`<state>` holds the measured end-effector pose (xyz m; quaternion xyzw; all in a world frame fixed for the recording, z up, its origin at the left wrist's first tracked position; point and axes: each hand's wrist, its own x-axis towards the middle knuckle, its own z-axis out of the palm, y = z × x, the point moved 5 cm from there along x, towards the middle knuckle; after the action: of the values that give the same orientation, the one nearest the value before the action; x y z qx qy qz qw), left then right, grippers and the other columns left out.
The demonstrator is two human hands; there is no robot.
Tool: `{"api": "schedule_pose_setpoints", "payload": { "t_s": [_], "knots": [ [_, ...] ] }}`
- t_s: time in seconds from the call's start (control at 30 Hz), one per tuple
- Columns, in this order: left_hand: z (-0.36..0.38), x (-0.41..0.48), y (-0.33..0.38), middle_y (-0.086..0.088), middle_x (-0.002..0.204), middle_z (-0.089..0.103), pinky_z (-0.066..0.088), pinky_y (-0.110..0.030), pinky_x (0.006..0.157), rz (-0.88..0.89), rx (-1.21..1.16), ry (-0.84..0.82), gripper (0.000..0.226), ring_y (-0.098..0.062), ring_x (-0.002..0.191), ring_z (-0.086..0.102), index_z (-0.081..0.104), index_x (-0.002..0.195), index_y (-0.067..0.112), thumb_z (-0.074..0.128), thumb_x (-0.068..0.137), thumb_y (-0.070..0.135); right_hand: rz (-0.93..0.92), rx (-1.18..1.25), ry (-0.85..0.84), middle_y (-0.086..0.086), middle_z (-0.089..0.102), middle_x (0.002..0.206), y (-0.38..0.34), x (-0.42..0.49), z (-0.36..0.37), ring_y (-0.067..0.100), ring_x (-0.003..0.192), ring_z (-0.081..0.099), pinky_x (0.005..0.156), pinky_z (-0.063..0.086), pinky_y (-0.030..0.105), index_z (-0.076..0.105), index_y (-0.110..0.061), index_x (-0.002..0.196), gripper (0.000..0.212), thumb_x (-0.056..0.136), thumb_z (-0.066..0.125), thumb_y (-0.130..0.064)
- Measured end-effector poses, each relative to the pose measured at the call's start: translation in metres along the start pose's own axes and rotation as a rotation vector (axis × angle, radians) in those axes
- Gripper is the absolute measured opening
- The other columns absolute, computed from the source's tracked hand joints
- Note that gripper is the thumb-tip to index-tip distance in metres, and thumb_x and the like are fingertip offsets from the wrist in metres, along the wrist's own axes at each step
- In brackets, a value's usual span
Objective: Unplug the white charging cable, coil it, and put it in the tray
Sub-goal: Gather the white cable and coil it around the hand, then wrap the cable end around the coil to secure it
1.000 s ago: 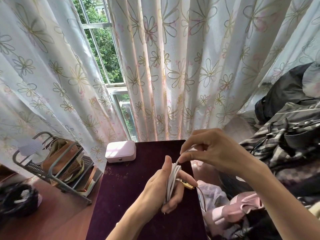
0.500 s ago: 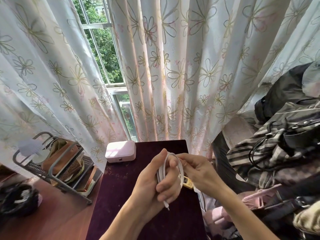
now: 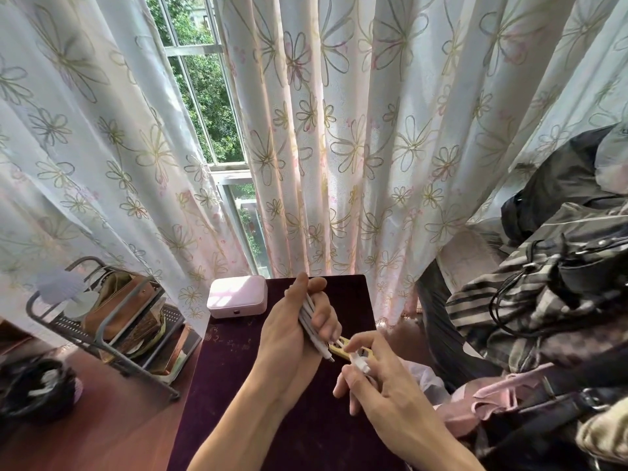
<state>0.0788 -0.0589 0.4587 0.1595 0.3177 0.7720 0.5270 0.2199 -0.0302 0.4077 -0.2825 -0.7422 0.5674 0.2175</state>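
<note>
My left hand (image 3: 292, 334) is closed around several loops of the white charging cable (image 3: 311, 326), held upright over the dark purple table (image 3: 238, 385). One plug tip sticks out below the fingers. My right hand (image 3: 377, 385) sits just to the right and lower, pinching the cable's other white end by a small yellow tie or clip (image 3: 343, 348). The grey wire tray rack (image 3: 102, 321) stands at the left on the reddish desk, holding a brown pouch.
A pink box (image 3: 237, 296) rests at the table's far edge. Flowered curtains (image 3: 356, 147) hang behind. Piled bags and clothes (image 3: 543, 300) crowd the right side. A black bowl-like object (image 3: 34, 389) sits at the lower left.
My right hand came down from above the coil to below and right of it, now pinching the cable's end. The left hand turned the bundle more upright and moved slightly away.
</note>
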Motion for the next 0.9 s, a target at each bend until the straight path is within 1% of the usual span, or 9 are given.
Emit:
{"api": "schedule_pose_setpoints", "payload": {
  "t_s": [0.17, 0.27, 0.3, 0.37, 0.43, 0.53, 0.63, 0.83, 0.9],
  "knots": [
    [-0.008, 0.006, -0.002, 0.0, 0.055, 0.041, 0.046, -0.025, 0.047, 0.025, -0.005, 0.042, 0.031, -0.013, 0.043, 0.044, 0.063, 0.09, 0.007, 0.056, 0.1, 0.036, -0.049, -0.086, -0.014, -0.013, 0.08, 0.092, -0.025, -0.011, -0.003, 0.004, 0.066, 0.07, 0.069, 0.052, 0.012, 0.063, -0.046, 0.108, 0.023, 0.102, 0.064, -0.023],
    [-0.012, 0.008, -0.003, -0.001, 0.056, 0.043, 0.048, -0.026, 0.049, 0.067, 0.045, 0.08, 0.03, -0.015, 0.045, 0.046, 0.068, 0.085, 0.01, 0.06, 0.097, 0.037, -0.055, -0.049, -0.064, -0.014, 0.08, 0.101, -0.035, -0.013, -0.003, 0.018, 0.079, 0.072, 0.078, 0.061, 0.027, 0.065, -0.048, 0.111, 0.028, 0.095, 0.07, -0.026],
    [-0.014, 0.008, -0.003, -0.002, 0.057, 0.044, 0.049, -0.025, 0.049, 0.083, 0.067, 0.097, 0.031, -0.015, 0.045, 0.047, 0.069, 0.083, 0.011, 0.06, 0.097, 0.037, -0.07, -0.065, -0.066, -0.016, 0.08, 0.102, -0.037, -0.013, -0.004, 0.017, 0.081, 0.073, 0.079, 0.06, 0.024, 0.065, -0.048, 0.111, 0.03, 0.095, 0.07, -0.023],
    [-0.016, 0.009, -0.002, -0.002, 0.057, 0.046, 0.049, -0.026, 0.051, 0.11, 0.113, 0.121, 0.032, -0.016, 0.047, 0.049, 0.068, 0.085, 0.011, 0.06, 0.097, 0.039, -0.115, -0.122, -0.028, -0.022, 0.079, 0.098, -0.039, -0.013, -0.007, 0.005, 0.085, 0.074, 0.08, 0.053, 0.009, 0.068, -0.044, 0.112, 0.029, 0.098, 0.07, -0.018],
    [-0.017, 0.007, -0.001, -0.002, 0.059, 0.048, 0.05, -0.026, 0.053, 0.14, 0.161, 0.138, 0.035, -0.016, 0.049, 0.051, 0.064, 0.091, 0.01, 0.058, 0.098, 0.043, -0.149, -0.168, 0.009, -0.025, 0.079, 0.094, -0.041, -0.012, -0.01, -0.001, 0.088, 0.074, 0.081, 0.048, 0.002, 0.07, -0.041, 0.114, 0.024, 0.101, 0.069, -0.021],
    [-0.014, 0.004, -0.001, -0.002, 0.06, 0.05, 0.049, -0.025, 0.054, 0.208, 0.307, 0.178, 0.039, -0.017, 0.053, 0.052, 0.062, 0.095, 0.014, 0.052, 0.098, 0.052, -0.205, -0.191, 0.033, -0.022, 0.078, 0.09, -0.042, -0.007, -0.012, 0.002, 0.088, 0.077, 0.08, 0.057, 0.013, 0.07, -0.044, 0.12, 0.022, 0.101, 0.065, -0.032],
    [-0.007, -0.001, -0.002, -0.007, 0.061, 0.05, 0.048, -0.024, 0.055, 0.271, 0.422, 0.199, 0.04, -0.019, 0.056, 0.052, 0.065, 0.089, 0.019, 0.048, 0.1, 0.053, -0.297, -0.254, 0.074, -0.018, 0.079, 0.098, -0.044, 0.0, -0.014, 0.008, 0.087, 0.077, 0.076, 0.063, 0.033, 0.069, -0.044, 0.129, 0.042, 0.098, 0.071, -0.016],
    [-0.001, -0.005, -0.006, -0.007, 0.067, 0.053, 0.05, -0.029, 0.059, 0.244, 0.408, 0.166, 0.043, -0.021, 0.062, 0.053, 0.065, 0.094, 0.016, 0.049, 0.097, 0.055, -0.428, -0.235, 0.163, -0.019, 0.07, 0.093, -0.056, 0.012, -0.02, 0.006, 0.081, 0.07, 0.068, 0.052, 0.016, 0.077, -0.033, 0.12, 0.031, 0.095, 0.078, -0.014],
    [0.0, -0.005, -0.007, -0.007, 0.067, 0.054, 0.051, -0.029, 0.06, 0.247, 0.387, 0.16, 0.041, -0.02, 0.062, 0.053, 0.065, 0.095, 0.016, 0.048, 0.096, 0.054, -0.436, -0.201, 0.201, -0.02, 0.073, 0.093, -0.059, 0.012, -0.021, 0.006, 0.08, 0.072, 0.067, 0.053, 0.015, 0.079, -0.031, 0.114, 0.028, 0.091, 0.081, -0.015]
  ]
}}
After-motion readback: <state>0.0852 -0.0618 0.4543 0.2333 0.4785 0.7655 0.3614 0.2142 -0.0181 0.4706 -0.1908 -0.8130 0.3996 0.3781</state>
